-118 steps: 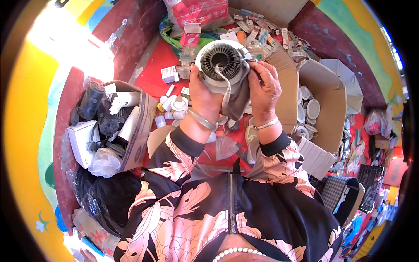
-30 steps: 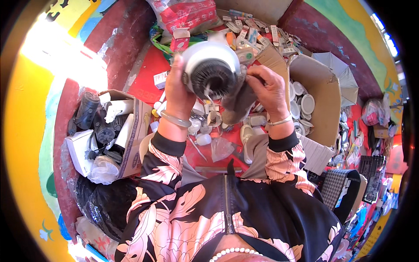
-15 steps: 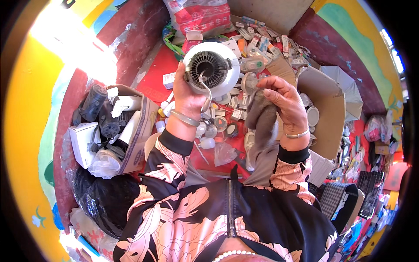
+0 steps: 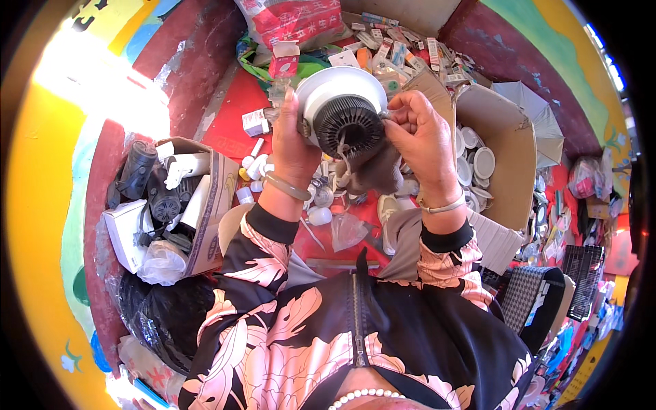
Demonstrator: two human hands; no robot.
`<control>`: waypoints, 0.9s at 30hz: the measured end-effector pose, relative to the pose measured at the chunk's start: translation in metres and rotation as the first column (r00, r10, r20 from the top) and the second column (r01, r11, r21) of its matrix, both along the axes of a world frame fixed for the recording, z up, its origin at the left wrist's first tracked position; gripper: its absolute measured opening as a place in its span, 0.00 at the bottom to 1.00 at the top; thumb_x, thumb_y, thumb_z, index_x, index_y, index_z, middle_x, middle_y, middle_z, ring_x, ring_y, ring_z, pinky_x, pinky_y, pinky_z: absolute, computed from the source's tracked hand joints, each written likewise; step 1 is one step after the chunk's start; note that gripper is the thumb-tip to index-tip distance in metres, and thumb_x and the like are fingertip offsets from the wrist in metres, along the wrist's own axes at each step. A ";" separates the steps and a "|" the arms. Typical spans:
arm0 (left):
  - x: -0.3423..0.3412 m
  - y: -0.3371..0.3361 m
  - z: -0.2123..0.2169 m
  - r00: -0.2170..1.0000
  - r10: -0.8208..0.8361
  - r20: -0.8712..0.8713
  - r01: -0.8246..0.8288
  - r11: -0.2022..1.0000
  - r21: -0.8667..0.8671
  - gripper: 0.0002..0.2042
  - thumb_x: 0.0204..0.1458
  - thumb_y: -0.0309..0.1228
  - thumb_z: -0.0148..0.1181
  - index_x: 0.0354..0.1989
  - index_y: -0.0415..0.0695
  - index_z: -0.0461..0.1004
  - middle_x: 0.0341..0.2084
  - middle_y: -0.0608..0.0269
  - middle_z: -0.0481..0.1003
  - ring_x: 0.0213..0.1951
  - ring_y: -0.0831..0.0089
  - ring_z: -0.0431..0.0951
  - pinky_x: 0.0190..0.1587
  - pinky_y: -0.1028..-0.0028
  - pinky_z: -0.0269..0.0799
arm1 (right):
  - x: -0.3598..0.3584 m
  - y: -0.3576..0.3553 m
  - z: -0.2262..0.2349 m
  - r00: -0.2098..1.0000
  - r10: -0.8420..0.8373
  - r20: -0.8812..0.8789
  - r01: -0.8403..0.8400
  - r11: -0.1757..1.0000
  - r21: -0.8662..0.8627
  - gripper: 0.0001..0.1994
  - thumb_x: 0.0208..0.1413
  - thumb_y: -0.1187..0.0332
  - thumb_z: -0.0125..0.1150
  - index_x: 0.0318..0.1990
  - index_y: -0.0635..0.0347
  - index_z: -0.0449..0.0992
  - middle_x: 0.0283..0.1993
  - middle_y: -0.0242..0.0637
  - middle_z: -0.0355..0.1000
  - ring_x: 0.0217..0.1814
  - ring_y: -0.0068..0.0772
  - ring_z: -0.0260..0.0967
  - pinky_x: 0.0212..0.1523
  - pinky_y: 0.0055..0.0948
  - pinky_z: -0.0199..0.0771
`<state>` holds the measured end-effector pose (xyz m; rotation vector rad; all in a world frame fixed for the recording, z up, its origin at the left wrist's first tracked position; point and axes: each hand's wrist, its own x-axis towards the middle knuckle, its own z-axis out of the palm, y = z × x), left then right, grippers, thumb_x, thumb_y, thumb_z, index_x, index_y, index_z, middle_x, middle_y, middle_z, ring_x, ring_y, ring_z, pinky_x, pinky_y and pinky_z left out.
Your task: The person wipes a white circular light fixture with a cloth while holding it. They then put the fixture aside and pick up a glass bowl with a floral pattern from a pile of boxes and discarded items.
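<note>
Most of your left hand's (image 4: 295,140) fingers are hidden behind the lamp (image 4: 345,109), which also covers the upper part of the grey cloth (image 4: 376,171). You cannot tell whether your right hand's (image 4: 427,140) fingertips grip the cloth or the lamp's rim. At the red mat's (image 4: 229,130) far edge, the red-and-white bag (image 4: 297,20) is cut off above, and the packets (image 4: 403,58) are too small to tell apart. The cardboard box's (image 4: 506,147) near corner hides some white discs (image 4: 483,162). Your sleeve covers part of the black bag (image 4: 160,321).
</note>
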<state>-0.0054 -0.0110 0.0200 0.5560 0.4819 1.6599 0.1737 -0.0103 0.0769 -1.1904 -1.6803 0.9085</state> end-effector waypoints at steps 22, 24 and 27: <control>0.015 -0.009 0.003 0.998 -0.055 -0.002 0.055 0.996 -0.074 0.22 0.60 0.44 0.41 0.47 0.34 0.68 0.42 0.56 0.73 0.42 0.68 0.75 0.46 0.71 0.71 | -0.009 0.008 -0.020 0.866 -0.104 -0.490 0.174 0.980 0.099 0.11 0.47 0.83 0.59 0.38 0.62 0.68 0.28 0.28 0.69 0.30 0.14 0.66 0.32 0.13 0.65; 0.016 -0.009 0.003 0.998 -0.067 0.005 0.067 0.992 -0.107 0.22 0.60 0.44 0.41 0.47 0.34 0.68 0.42 0.56 0.73 0.42 0.68 0.75 0.46 0.71 0.71 | -0.009 0.012 -0.025 0.825 -0.130 -0.549 0.221 0.970 0.102 0.11 0.47 0.83 0.59 0.37 0.62 0.67 0.30 0.29 0.69 0.32 0.15 0.66 0.33 0.14 0.65; 0.020 -0.012 0.005 0.993 -0.112 -0.028 0.107 0.987 -0.120 0.22 0.61 0.43 0.41 0.45 0.34 0.70 0.38 0.57 0.75 0.38 0.69 0.76 0.43 0.72 0.71 | -0.007 0.018 -0.026 0.751 -0.152 -0.643 0.225 0.974 0.032 0.10 0.47 0.83 0.59 0.36 0.63 0.67 0.30 0.30 0.69 0.31 0.15 0.66 0.34 0.14 0.65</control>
